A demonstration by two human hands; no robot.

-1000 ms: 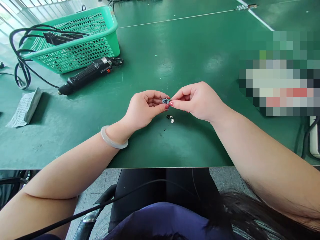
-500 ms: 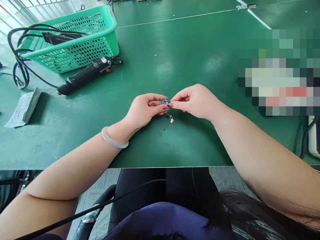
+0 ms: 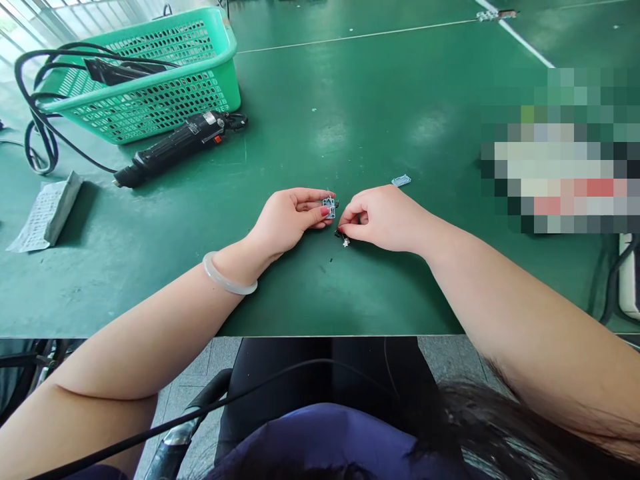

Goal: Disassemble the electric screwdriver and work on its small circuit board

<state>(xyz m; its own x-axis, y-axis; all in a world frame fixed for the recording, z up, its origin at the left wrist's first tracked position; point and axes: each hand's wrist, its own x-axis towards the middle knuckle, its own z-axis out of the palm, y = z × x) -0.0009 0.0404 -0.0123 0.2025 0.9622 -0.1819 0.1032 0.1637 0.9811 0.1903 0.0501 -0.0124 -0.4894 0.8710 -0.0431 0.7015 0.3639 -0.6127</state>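
Observation:
A small blue-grey plastic frame [image 3: 329, 205] with openings is pinched between the thumb and fingers of my left hand [image 3: 295, 213], just above the green table. To its right, my right hand [image 3: 383, 217] is closed in a pinch, thumb and forefinger at a small part with a black end and a pale metal end [image 3: 346, 243] on the table. Fingertips partly cover that part, and whether it is lifted I cannot tell. A flat light-blue plastic piece [image 3: 401, 181] lies just beyond my right hand.
A green perforated basket [image 3: 165, 87] with cables and a dark object stands at the back left. A black electric screwdriver [image 3: 175, 148] lies in front of it. A printed paper packet [image 3: 47, 213] is farther left. At right is a pixelated area.
My right hand has moved down from the blue-grey frame to the small black-and-metal part. The flat light-blue piece has come into view behind it. My left hand keeps its hold.

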